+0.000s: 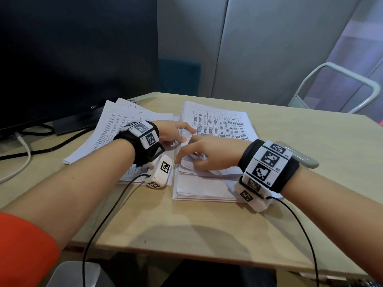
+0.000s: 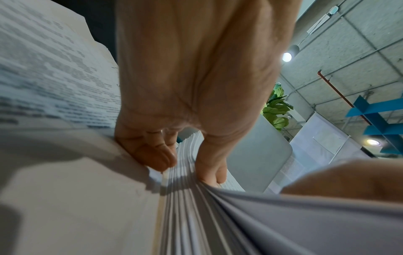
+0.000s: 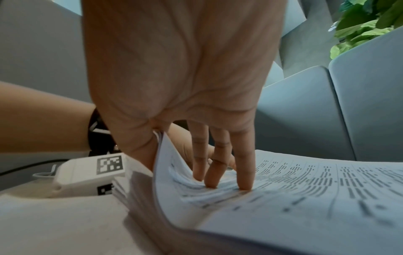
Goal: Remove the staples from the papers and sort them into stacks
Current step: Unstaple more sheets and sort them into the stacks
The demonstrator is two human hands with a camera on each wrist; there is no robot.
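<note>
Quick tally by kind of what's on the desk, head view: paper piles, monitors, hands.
Paper piles: 2, the spread pile and the thick stack
Monitors: 1, the monitor
Hands: 2, left hand, right hand
Total: 5

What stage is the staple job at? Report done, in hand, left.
Done: loose sheets fanned out at left, apparently sorted. In hand: left hand and right hand lift and bend pages at the thick stack's edge; no staple is visible. Left: most of that stack.
</note>
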